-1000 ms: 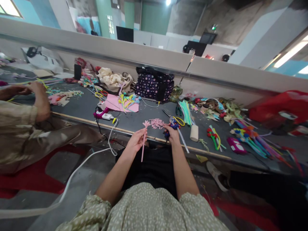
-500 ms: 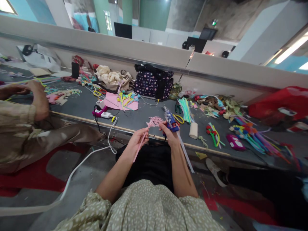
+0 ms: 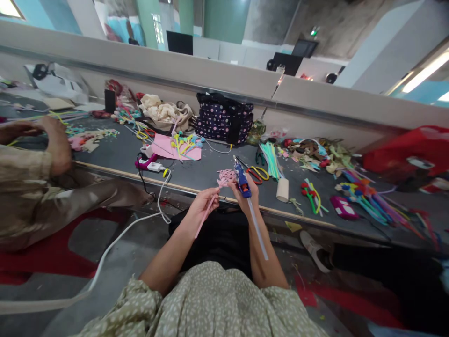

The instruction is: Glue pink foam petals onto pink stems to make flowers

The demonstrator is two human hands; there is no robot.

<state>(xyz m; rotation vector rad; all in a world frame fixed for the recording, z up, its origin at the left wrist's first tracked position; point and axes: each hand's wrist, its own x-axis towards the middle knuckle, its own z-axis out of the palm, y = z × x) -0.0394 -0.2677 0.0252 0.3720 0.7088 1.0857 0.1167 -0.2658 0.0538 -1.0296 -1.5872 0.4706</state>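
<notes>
A thin pink stem (image 3: 205, 216), fluffy like a pipe cleaner, slants over the front edge of the dark grey worktable (image 3: 196, 169), its upper end a small tuft of pink petals (image 3: 222, 181) seen against a pile of short pink pieces (image 3: 226, 174) on the tabletop. The left hand (image 3: 206, 201) is nearly closed, pinching the stem just below the tuft between thumb and fingers. The right hand (image 3: 253, 196) is curled round a blue hot glue gun (image 3: 242, 180), whose nozzle points away from the person, while a long translucent glue stick (image 3: 258, 229) juts from its back end along the right forearm; whether a finger presses the trigger cannot be told. Just beyond that hand lie scissors with yellow and red handles (image 3: 262, 175), near a bundle of pale green stems (image 3: 270, 159) and a cream cylinder (image 3: 282, 190). Farther right are red blooms on green stems (image 3: 311, 196) and a magenta box (image 3: 343, 207). To the left, yellow and blue flowers (image 3: 185, 145) rest on a pink sheet (image 3: 161, 146). A dark polka-dot bag (image 3: 222, 119) stands at the back, beside a greenish bottle (image 3: 257, 132). At far left, a co-worker's forearm (image 3: 59, 146) reaches over the table.
</notes>
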